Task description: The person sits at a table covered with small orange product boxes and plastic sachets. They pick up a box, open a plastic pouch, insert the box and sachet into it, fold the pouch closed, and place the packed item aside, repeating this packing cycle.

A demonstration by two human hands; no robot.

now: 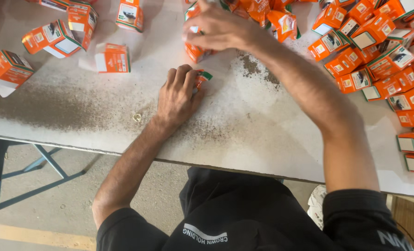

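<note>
— Starting at the left, how many loose boxes lay out there?

— I counted five orange cartons whole or nearly whole on the left stretch of the white table (244, 125): one open box (9, 67) far out from the left hand's grip, a second box (51, 38) beyond it, a third (82, 18), a white-sided carton (111, 58) just off the knuckles, and a fifth (130, 16) near the top edge. Two more were cut off at the frame's corner and top edge.

— And the left hand?

— The left hand (178, 95) lay knuckles-up on the table, its fingers curled shut over a small orange packet (202, 78). Only the packet's orange and green end stuck out past the fingertips; the rest was hidden under the hand. One small brass ring (136, 117) sat on the table just wrist-side of that grip.

— The right one?

— The right hand (216, 29) was blurred, beyond the left grip, fingers bent around a box (195, 51) that showed beneath the palm. I couldn't tell how firmly it pinched.

— Further right?

— A heap of orange cartons (378, 56), well past both grips, overlapping and cut by the frame. Too many ran together for a sure count. Dark dusty specks (255, 69) marked the table between the right forearm and the left grip.
</note>
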